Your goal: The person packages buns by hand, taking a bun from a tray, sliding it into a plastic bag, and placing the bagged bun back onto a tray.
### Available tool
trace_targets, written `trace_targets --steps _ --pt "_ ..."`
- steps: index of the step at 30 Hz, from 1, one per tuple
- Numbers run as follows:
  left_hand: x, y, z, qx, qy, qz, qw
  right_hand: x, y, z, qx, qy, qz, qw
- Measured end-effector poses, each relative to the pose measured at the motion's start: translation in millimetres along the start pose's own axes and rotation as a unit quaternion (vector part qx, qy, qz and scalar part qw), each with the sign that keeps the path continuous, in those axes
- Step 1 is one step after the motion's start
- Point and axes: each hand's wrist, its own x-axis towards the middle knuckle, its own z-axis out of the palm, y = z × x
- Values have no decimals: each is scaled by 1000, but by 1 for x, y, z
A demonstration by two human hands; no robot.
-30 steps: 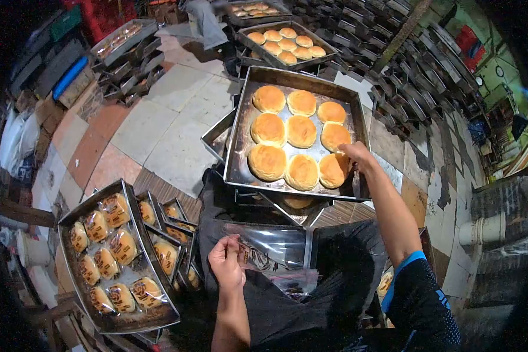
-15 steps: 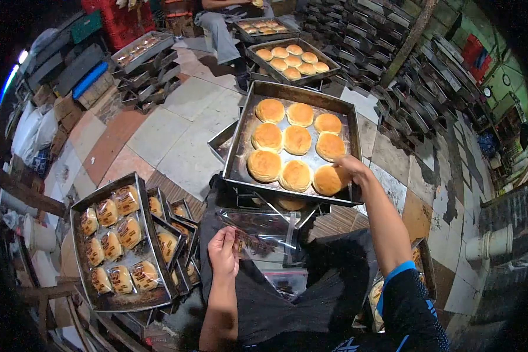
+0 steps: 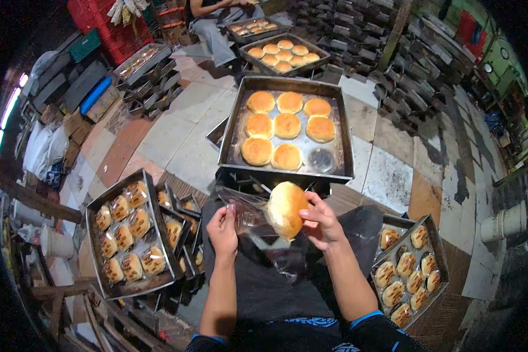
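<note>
My right hand (image 3: 322, 222) grips a round golden bun (image 3: 286, 210) by its right side, above my lap. Pinched in my left hand (image 3: 223, 230) is a clear plastic bag (image 3: 245, 212), which reaches to the bun's left side; whether the bun's edge is inside it I cannot tell. Just beyond my knees, a metal tray (image 3: 347, 141) holds several unwrapped buns (image 3: 287, 125) in rows, with a bare round mark at its near right corner. More plastic lies on my lap below the bun.
Trays of wrapped buns stand at the left (image 3: 94, 249) and right (image 3: 443, 258). Further off are another bun tray (image 3: 322, 61), a seated person (image 3: 214, 29), red crates (image 3: 108, 29) and many stacked empty trays (image 3: 358, 41). A wooden post (image 3: 396, 35) stands at the back right.
My right hand has lifted the near right bun from the tray and brought it down to the bag at my left hand. The view has shifted, showing more of the right tray.
</note>
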Motion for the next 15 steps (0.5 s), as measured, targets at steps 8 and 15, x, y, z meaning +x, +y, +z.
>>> trace_targets --steps 8,15 --pt "-19 46 -87 -116 4 -52 992 -53 7 -4 40 -70 83 993" --pt "-37 49 -53 87 -28 -42 995 -42 16 37 -45 73 60 994"
